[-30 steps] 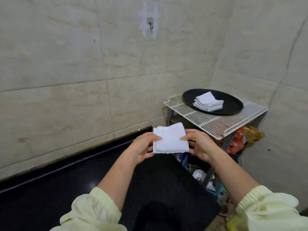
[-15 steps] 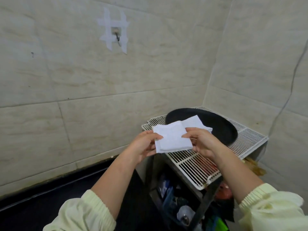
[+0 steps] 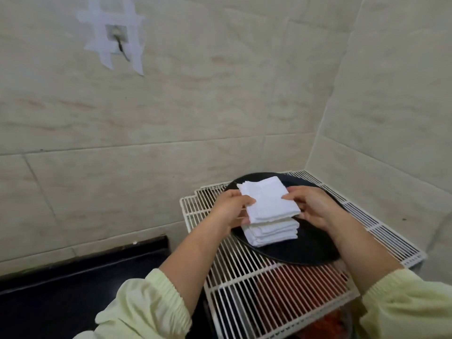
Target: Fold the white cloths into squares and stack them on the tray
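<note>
Cloth [image 3: 267, 200], folded square, was pinched at its side edges by left hand [image 3: 230, 209] and right hand [image 3: 311, 207], over the stack [image 3: 271, 232] on the tray [image 3: 305, 250].

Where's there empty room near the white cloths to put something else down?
Free: on the black tray, between the stack of cloths and its near-right rim; the wire rack in front of the tray; the rack strip between tray and right wall. Crowded: over the stack, where the left hand and right hand hold the folded cloth.
</note>
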Tool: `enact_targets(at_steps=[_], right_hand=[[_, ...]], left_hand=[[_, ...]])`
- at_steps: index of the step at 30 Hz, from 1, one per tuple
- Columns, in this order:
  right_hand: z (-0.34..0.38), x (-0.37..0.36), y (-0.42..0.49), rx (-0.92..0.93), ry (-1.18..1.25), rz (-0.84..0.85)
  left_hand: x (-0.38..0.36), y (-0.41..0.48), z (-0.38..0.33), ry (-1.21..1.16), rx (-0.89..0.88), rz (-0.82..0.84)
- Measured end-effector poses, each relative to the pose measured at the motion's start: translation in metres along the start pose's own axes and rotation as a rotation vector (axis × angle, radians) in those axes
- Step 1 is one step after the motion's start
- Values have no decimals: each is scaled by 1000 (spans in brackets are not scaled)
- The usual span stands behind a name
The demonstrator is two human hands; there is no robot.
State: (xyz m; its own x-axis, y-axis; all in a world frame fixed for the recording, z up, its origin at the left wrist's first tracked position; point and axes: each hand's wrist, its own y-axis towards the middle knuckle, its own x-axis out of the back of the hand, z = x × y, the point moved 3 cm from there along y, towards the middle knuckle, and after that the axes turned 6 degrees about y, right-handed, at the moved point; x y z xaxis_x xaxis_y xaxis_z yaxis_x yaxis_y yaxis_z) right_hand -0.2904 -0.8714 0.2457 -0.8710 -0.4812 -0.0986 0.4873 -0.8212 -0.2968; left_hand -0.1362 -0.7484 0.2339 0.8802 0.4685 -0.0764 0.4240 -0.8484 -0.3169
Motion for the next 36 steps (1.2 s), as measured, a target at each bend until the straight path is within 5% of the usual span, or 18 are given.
enact_targets(at_steps=[19, 24, 36], right_hand=[[-12, 24, 22, 7, -106, -10], [-21, 22, 19, -8, -290, -45], [-12, 16, 13, 164, -443, -144]], left_hand=[[-13, 8, 15, 54, -42, -98], [-13, 7, 23, 136, 5, -98], [0, 7, 23, 220, 21, -104]])
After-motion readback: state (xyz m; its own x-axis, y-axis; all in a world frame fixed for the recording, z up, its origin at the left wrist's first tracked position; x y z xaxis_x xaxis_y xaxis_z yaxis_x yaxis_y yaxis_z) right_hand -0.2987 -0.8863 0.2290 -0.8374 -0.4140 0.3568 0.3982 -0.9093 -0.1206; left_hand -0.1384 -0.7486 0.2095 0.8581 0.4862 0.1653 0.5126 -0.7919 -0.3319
